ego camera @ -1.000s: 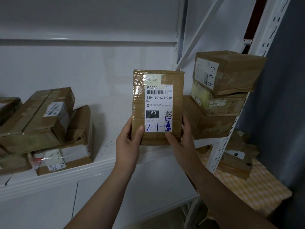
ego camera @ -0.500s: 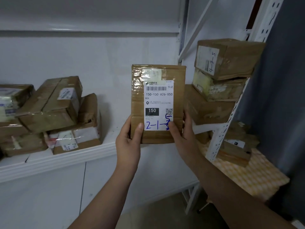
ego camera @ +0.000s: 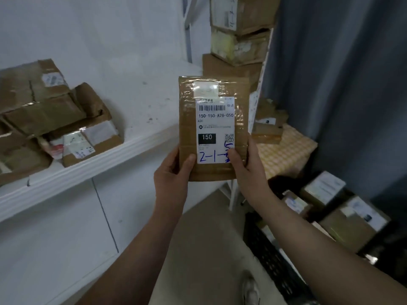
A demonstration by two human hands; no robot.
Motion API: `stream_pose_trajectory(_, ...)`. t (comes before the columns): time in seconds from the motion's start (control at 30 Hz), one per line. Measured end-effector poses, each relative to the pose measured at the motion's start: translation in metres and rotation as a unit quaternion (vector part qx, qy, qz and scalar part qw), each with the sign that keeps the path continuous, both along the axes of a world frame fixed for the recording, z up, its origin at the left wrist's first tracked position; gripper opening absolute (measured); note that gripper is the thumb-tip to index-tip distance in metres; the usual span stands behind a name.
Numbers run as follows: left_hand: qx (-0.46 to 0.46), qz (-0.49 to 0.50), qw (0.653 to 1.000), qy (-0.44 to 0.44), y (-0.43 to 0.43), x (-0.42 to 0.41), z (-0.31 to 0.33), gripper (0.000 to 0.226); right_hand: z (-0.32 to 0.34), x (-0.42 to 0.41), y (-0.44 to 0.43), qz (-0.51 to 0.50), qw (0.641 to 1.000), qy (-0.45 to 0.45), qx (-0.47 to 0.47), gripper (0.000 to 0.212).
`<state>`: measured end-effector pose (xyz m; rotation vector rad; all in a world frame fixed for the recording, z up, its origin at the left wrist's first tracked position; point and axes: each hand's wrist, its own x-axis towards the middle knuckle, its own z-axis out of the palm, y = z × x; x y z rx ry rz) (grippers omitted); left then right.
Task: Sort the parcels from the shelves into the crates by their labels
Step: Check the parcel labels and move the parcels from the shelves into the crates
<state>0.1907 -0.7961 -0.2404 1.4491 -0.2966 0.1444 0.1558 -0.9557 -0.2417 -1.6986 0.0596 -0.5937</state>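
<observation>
I hold a flat brown cardboard parcel (ego camera: 187,119) upright in front of me, label side facing me. Its white label (ego camera: 215,130) reads 150-150-A26-050, with "2-1-" handwritten in blue. My left hand (ego camera: 174,172) grips the lower left corner, thumb on the front. On the lower right edge sits my right hand (ego camera: 246,168), its thumb over the end of the blue writing. A black crate (ego camera: 271,256) on the floor at lower right holds several labelled parcels (ego camera: 350,225).
A white shelf (ego camera: 72,172) at left carries a pile of brown parcels (ego camera: 44,115). More boxes (ego camera: 240,29) are stacked at the shelf's right end by a white upright. A checked surface (ego camera: 286,150) with small parcels stands in front of a blue-grey curtain (ego camera: 341,73). My shoe (ego camera: 250,287) is on the floor.
The view has swung down and to the right, bringing the floor crate with parcels into sight. Both hands keep the same grip on the parcel, now held farther from the shelf.
</observation>
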Motion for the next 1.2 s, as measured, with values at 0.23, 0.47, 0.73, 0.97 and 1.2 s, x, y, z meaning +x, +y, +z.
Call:
stream_pose_trajectory(0.23, 0.066, -0.086, 0.994, 0.016, -0.043, -0.06, -0.022, 0.032, -0.03, -0.093, -0.03, -0.098, 0.992, 0.052, 0.054, 0.049)
stream_pose_trajectory(0.47, 0.096, -0.173, 0.977, 0.081, -0.121, -0.14, -0.044, 0.034, -0.052, -0.202, -0.091, -0.196, 0.971, 0.107, 0.088, 0.05)
stream_pose_trajectory(0.73, 0.122, -0.257, 0.952, 0.114, -0.245, -0.281, -0.074, 0.031, -0.08, -0.365, -0.199, -0.274, 0.949, 0.138, 0.077, 0.054)
stream_pose_trajectory(0.97, 0.181, -0.311, 0.923, 0.139, -0.335, -0.381, -0.109, 0.029, -0.102, -0.485, -0.283, -0.347, 0.91, 0.194, 0.115, 0.062)
stream_pose_trajectory(1.2, 0.262, -0.375, 0.88, 0.13, -0.405, -0.411, -0.136, 0.021, -0.132, -0.527, -0.347, -0.373, 0.879, 0.269, 0.122, 0.056)
